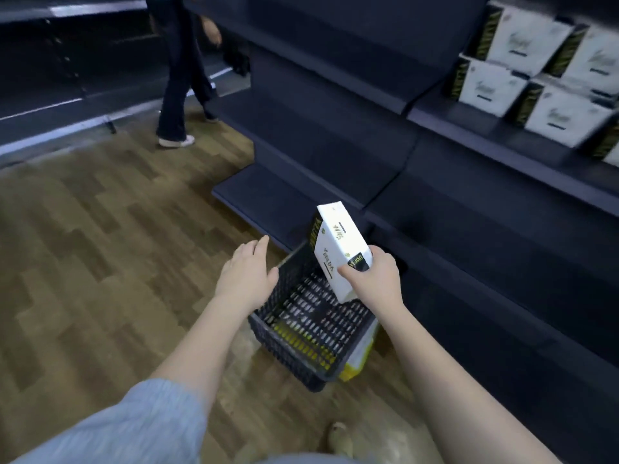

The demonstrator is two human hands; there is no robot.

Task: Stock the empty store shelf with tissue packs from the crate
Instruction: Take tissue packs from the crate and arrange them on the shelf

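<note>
White tissue pack (341, 252) with black-and-yellow end panels and dark script on the face is in the right hand (375, 279), held above the crate (301, 349). Fingers curl round its lower end, thumb across the front. Pack is tilted, top end leaning away toward the shelving. It looks like a soft film-wrapped brick with crisp corners, so I'd judge it light and easy to carry one-handed.

Left hand (248, 272) hovers over the crate's left rim, fingers straight and loosely together, holding nothing. Can't tell if it touches the rim.

Crate is black perforated plastic, on the wood floor just in front of the lowest dark shelf (268, 195). Its inside looks nearly bare; only yellow shows through the mesh near the bottom, and something yellow-white (360, 358) sits just outside its right wall. Can't tell what either is.

Progress: stacked packs (522, 78), same design, are already on an upper shelf at far right, two tiers high. The bays straight ahead hold nothing in view. So, my read: late in this crate, this pack not yet placed, plenty of shelf left to fill.

Another person's legs (181, 78) are in the aisle beyond.
</note>
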